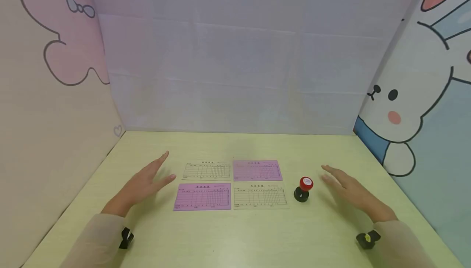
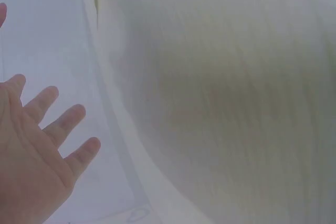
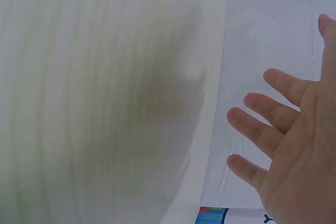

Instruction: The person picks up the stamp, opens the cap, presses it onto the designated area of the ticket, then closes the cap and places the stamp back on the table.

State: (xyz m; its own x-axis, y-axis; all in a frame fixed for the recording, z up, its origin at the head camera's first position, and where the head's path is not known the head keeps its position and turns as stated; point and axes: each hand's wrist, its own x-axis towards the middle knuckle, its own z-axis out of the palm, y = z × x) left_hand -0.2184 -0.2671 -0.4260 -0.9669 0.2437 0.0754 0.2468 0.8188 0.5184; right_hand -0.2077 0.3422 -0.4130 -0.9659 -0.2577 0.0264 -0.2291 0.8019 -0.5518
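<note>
My left hand point(image 1: 144, 183) hovers over the table's left side, fingers straight and thumb spread, holding nothing. On the opposite side my right hand point(image 1: 347, 188) is likewise extended, with nothing in it. Between them lie printed slips in two rows: a pale slip point(image 1: 207, 171) and a purple slip point(image 1: 256, 170) behind, another purple slip point(image 1: 202, 197) and another pale slip point(image 1: 260, 197) in front. A stamp with a red knob point(image 1: 306, 183) and a black base point(image 1: 301, 194) stands just left of my right hand. Both wrist views show spread fingers.
The light wood-grain table point(image 1: 235, 239) meets a white back sheet point(image 1: 235, 75). Side panels with cartoon drawings, including a rabbit point(image 1: 412, 96) at right, bound it. A black band piece point(image 1: 126, 238) shows at the left cuff, another point(image 1: 368, 239) at the right.
</note>
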